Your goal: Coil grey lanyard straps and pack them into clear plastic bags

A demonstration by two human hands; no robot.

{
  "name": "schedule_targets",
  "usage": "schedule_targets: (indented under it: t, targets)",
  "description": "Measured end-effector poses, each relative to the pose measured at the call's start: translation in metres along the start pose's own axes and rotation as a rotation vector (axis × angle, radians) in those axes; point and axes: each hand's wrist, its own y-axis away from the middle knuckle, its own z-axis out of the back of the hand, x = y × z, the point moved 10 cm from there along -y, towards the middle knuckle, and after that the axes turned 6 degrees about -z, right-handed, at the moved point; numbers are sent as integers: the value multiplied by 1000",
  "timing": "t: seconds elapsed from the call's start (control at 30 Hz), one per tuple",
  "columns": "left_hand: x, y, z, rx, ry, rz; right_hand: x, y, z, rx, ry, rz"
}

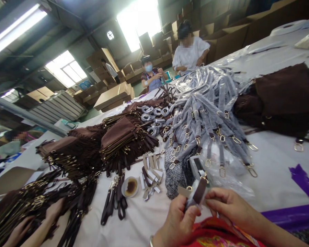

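Observation:
Low in the view, my left hand (176, 221) is closed around the end of a dark brown bag strap (200, 189) partly covered in clear plastic. A gold clasp (204, 178) shows at the strap's top end, and a small beige strip (182, 191) sticks out by my left fingers. My right hand (229, 206) is at the strap's right side with its fingertips pinched together; whether they grip the plastic or something else is hidden. Just beyond stands a grey tape dispenser (195, 165). Many plastic-wrapped straps (208, 92) with gold clasps are heaped behind it.
Stacks of brown fringed bags (118, 135) fill the left side; more brown bags (285, 96) lie right. Cut strips (151, 173), a small bowl (130, 187) and wrist straps (113, 199) lie nearer. A co-worker's hands (53, 211) work lower left. Purple plastic (290, 216) lies right.

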Motion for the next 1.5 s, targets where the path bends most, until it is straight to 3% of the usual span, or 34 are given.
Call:
schedule_targets:
  t: [0.17, 0.23, 0.33, 0.4, 0.5, 0.6, 0.7, 0.8, 0.93, 1.07, 1.23, 1.4, 1.43, 1.5]
  targets:
    - [25, -1, 3, -96, 229, 148, 6, 10, 6, -104, 245, 119]
    - [36, -2, 2, -117, 373, 219, 26, 22, -1, -93, 437, 292]
    - [41, -6, -1, -98, 505, 280, 54, 39, -28, 43, 754, 569]
    - [37, -10, -5, -34, 441, 294, 64, 42, -43, 107, 924, 673]
    - [21, -16, -10, 91, 229, 242, 82, 36, -51, 71, 976, 751]
    - [-3, -20, -16, 207, 12, 82, 89, 21, -38, -4, 738, 633]
    - [-19, -14, -23, 313, -64, -55, 63, 3, -27, 15, 505, 346]
    - [-15, -6, -29, 363, -3, -37, 36, -3, -25, -5, 458, 191]
    - [-5, -4, -31, 310, -33, -38, 20, -6, -16, -87, 364, 84]
    - [1, -5, -38, 286, -65, -88, 28, -8, -21, 52, 422, 53]
    - [21, -2, -42, 303, 20, 52, 64, -2, -36, 137, 801, 331]
    - [35, 2, -39, 274, 65, 192, 76, 28, -70, 27, 1182, 906]
    - [35, 3, -37, 266, 71, 204, 74, 33, -74, 29, 1194, 963]
    - [35, 4, -35, 262, 74, 220, 68, 32, -74, 89, 1138, 916]
